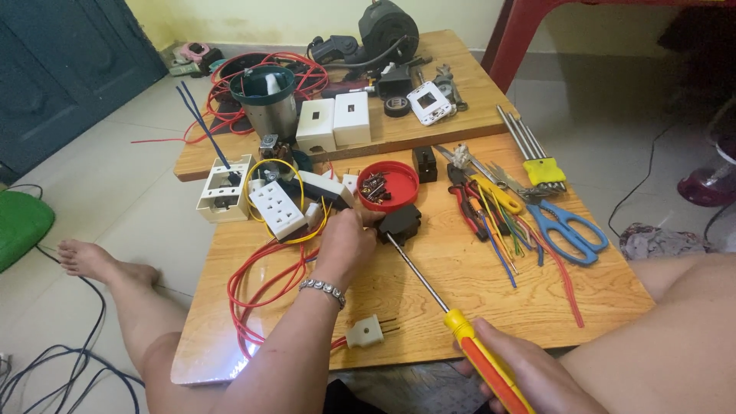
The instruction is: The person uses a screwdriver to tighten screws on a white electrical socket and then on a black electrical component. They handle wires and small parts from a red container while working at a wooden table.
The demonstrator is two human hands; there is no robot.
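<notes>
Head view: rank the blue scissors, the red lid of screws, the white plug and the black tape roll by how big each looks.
1. Blue scissors.
2. Red lid of screws.
3. White plug.
4. Black tape roll.
The plug lies much nearer the camera than the tape roll, so that last pair is unsure.

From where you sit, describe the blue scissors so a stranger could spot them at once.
Start at the low wooden table in front of the person and go to its right edge. The blue scissors lie there beside loose coloured wires, below yellow-holdered hex keys. Only they have big blue loop handles.
</notes>
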